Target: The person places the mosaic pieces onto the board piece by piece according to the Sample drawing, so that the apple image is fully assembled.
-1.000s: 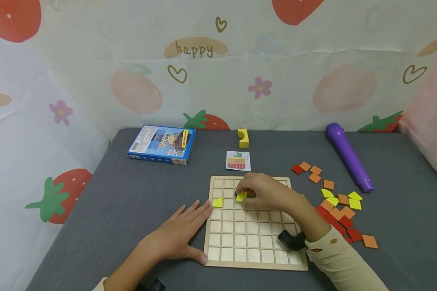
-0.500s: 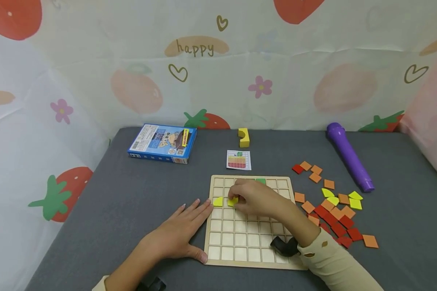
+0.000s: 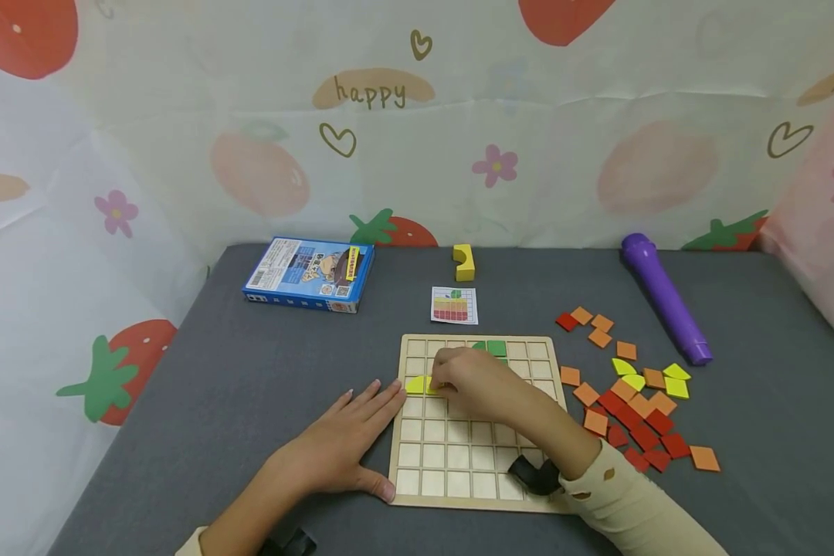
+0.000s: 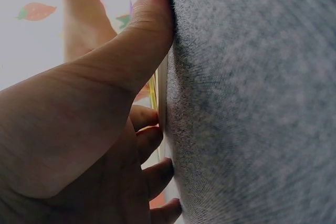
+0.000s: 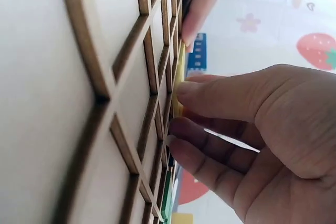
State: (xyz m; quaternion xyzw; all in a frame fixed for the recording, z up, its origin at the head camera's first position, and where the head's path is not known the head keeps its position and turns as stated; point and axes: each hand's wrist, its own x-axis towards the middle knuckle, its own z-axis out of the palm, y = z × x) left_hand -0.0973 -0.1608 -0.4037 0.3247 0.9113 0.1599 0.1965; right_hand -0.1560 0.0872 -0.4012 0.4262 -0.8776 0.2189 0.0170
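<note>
A wooden grid board (image 3: 437,455) lies on the grey table. My left hand (image 3: 350,440) rests flat with straight fingers, its thumb and fingertips against the board's left edge; the left wrist view shows the thumb (image 4: 152,17) at that edge. With thumb and fingers, my right hand (image 3: 483,386) pinches a yellow tile (image 3: 429,388) over the second cell of the third row. Beside it, a yellow tile with a curved corner (image 3: 414,385) lies in the row's leftmost cell. Green tiles (image 3: 496,348) are in the top rows, partly hidden by the right hand.
Loose orange (image 3: 705,458), red (image 3: 643,437) and yellow tiles (image 3: 676,388) are scattered right of the board. Behind it are a pattern card (image 3: 454,306), a yellow notched block (image 3: 464,263) and a blue box (image 3: 309,274). A purple cylinder (image 3: 667,301) lies back right.
My right hand has moved left across the board with the yellow tile, bringing it beside the leftmost yellow one. More of the green tiles shows now. The left hand has stayed put.
</note>
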